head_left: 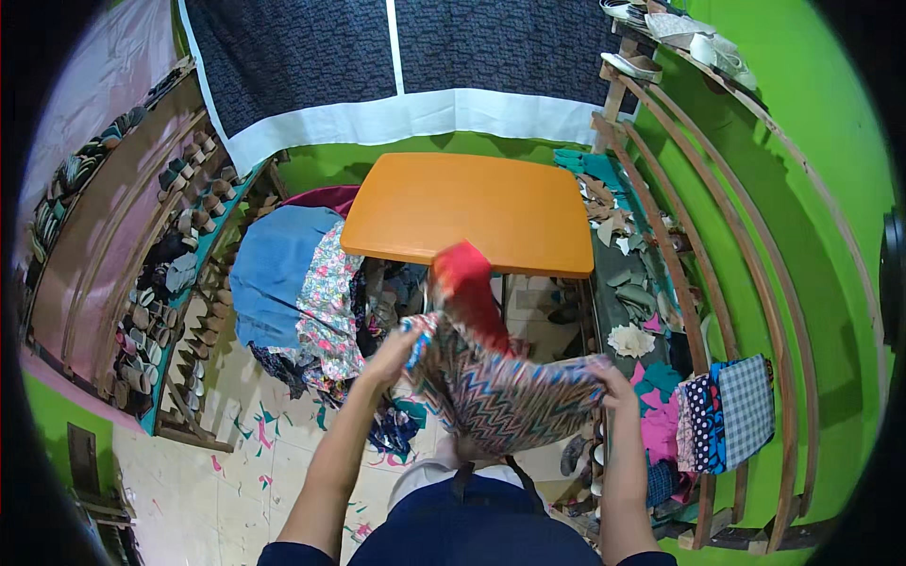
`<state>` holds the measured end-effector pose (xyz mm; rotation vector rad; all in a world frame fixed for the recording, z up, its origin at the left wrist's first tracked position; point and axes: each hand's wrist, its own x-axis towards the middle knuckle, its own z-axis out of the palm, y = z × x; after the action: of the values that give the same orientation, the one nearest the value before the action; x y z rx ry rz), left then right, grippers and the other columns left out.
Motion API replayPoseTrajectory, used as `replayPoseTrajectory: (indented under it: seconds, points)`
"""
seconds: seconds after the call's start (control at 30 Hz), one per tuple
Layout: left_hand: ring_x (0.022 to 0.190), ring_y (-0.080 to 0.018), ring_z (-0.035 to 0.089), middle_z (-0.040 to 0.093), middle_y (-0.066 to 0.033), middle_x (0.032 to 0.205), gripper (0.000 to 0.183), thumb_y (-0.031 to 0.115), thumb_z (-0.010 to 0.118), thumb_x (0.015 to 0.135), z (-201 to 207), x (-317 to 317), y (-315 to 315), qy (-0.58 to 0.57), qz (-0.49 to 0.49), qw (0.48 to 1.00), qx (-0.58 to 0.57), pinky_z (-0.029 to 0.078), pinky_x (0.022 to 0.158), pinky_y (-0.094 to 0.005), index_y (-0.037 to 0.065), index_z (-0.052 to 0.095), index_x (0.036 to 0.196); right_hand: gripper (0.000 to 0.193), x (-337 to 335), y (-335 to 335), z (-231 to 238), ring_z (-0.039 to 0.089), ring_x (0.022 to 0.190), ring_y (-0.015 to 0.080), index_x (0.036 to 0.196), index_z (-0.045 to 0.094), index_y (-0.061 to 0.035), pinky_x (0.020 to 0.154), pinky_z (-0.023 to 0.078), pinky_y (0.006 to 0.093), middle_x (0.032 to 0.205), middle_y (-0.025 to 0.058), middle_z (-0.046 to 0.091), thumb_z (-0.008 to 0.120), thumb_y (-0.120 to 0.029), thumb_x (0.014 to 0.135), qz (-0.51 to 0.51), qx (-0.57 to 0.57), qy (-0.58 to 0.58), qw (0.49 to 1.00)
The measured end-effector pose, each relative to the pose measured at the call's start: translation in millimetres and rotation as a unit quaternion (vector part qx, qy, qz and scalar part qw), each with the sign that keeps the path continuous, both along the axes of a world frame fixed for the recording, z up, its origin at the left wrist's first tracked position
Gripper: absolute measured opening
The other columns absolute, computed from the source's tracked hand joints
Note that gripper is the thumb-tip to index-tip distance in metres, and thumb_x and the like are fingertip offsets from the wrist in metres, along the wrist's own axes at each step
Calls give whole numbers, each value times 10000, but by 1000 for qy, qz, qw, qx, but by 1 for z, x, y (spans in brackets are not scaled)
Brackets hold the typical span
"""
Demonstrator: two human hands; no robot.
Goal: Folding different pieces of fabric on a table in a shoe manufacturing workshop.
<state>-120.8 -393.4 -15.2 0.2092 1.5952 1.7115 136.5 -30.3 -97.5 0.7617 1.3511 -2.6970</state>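
Stretched between my two hands, in front of my body, is a multicoloured zigzag-patterned cloth [514, 401]. My left hand [394, 354] grips its left end, and my right hand [615, 382] pinches its right end. From the upper part of the cloth a red piece of fabric [472, 292] sticks up, blurred by motion, just before the near edge of the orange table [462, 208]. Whether the red piece is joined to the zigzag cloth I cannot tell.
Left of the table a blue cloth [278, 269] and a floral cloth [328, 302] are heaped. Shoe racks [175, 311] line the left wall. Wooden rails [746, 236] run along the right, with folded fabrics [746, 410] hung over them. Fabric scraps [260, 434] litter the tiled floor.
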Motion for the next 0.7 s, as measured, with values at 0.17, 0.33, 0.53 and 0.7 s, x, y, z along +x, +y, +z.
replayPoseTrajectory:
  seconds: [0.17,0.33,0.53,0.7]
  points:
    - [721,-134,586,613,-39,859,368,382,492,867,13,-38,-29,-33,88,992,82,485,674,-286,42,548,996,244,32,60,31,588,844,284,1039,509,-49,780,472,454,935,107,584,544,-49,797,-184,-23,98,978]
    - [810,-150,595,609,-62,950,359,342,501,866,-9,-62,-71,-32,159,984,77,486,736,-309,47,519,1070,181,-36,25,98,590,773,183,963,526,-44,677,485,339,867,61,598,575,-80,792,-131,124,6,984]
    - [781,-150,568,566,-46,935,283,290,504,866,-33,-98,-104,19,213,977,21,477,691,-320,62,523,1033,81,-37,99,44,569,689,126,814,569,-17,584,446,255,763,30,595,525,-83,801,-225,321,-57,918]
    - [658,-116,545,573,-15,816,277,265,595,800,-21,-102,-127,45,257,965,-35,445,583,-295,43,545,959,338,-40,105,43,561,820,144,1059,560,42,727,427,239,950,87,598,494,12,729,-229,393,-90,886]
